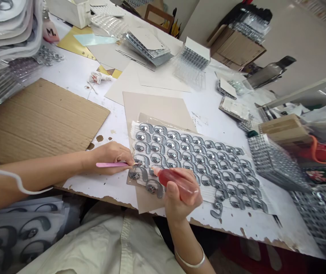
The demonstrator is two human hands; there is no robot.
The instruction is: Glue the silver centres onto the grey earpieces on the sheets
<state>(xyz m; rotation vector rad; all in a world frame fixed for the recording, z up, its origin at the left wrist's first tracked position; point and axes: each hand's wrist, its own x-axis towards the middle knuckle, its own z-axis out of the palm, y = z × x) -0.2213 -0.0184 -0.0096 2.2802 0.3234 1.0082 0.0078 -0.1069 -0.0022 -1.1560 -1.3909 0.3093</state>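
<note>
The left hand [112,156], at nine o'clock of the rows of grey gem-set hooks [199,160], pinches a pink stick [111,164], tip hard to make out, while the right hand [182,199], at seven o'clock, grips a red squeeze bottle [177,183], partly hiding hooks.

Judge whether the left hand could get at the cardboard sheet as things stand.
Probably yes: the cardboard sheet lies close by with nothing seen between, though the left hand holds a pink tool.

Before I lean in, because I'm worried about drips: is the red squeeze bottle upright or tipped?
Tipped: the right hand holds the red squeeze bottle slanted, nozzle towards the gray curved pieces.
</note>
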